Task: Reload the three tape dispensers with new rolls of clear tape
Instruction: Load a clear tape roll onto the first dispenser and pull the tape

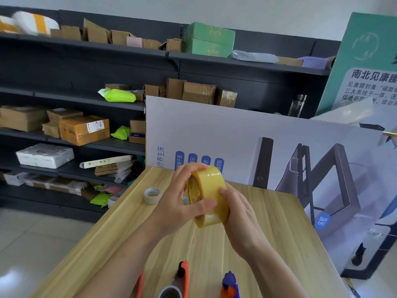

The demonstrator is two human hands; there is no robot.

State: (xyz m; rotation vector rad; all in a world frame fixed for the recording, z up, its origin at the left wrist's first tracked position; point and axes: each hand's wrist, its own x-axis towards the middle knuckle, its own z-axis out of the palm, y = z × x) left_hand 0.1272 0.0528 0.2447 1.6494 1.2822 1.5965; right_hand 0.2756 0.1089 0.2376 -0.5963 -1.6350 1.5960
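Tape roll (211,181) sat mid-frame, left hand (171,203) and right hand (240,220) gripping it. It seemed light, stiff, slick; best held by the rim

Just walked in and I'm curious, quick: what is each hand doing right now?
Left hand: grips the tape roll, fingers curled round it.
Right hand: holds the same roll from the other side, thumb on it.
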